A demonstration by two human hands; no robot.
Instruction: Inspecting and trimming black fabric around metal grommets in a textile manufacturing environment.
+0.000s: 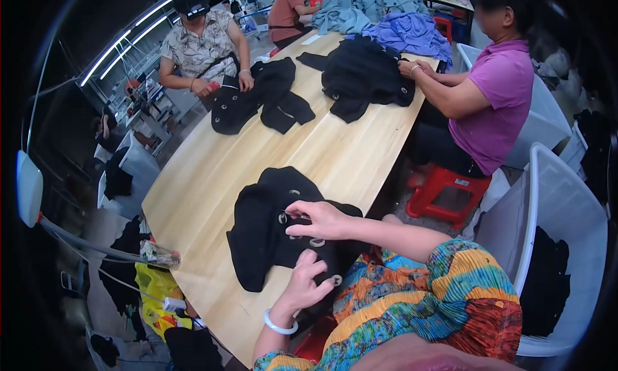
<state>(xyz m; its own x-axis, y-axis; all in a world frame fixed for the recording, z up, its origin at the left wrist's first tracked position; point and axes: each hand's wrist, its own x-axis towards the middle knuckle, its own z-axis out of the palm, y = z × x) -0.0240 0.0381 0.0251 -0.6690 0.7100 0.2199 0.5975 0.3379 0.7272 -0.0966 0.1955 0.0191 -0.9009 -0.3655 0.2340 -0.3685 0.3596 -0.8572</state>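
Note:
A black knit garment [257,226] lies in front of me at the near edge of the table, with a row of large greyish round buttons [317,243] along it. Over the upper buttons hovers my right hand [320,220], thumb and forefinger apart with a gap between them. Nothing shows in its fingers. My left hand [301,282], a pale bangle on its wrist, is at the garment's near part beside the lowest button [337,279]. Its fingers are loosely bent and spread, with nothing visible in them. The garment's right end is partly hidden behind my right forearm.
Across the wooden table [193,178], two people handle black garments [360,71] with similar buttons. Blue and purple garments [412,36] are heaped at the far end. White bins [524,242] and a red stool [444,194] stand right; a small box [161,255] sits at the left edge.

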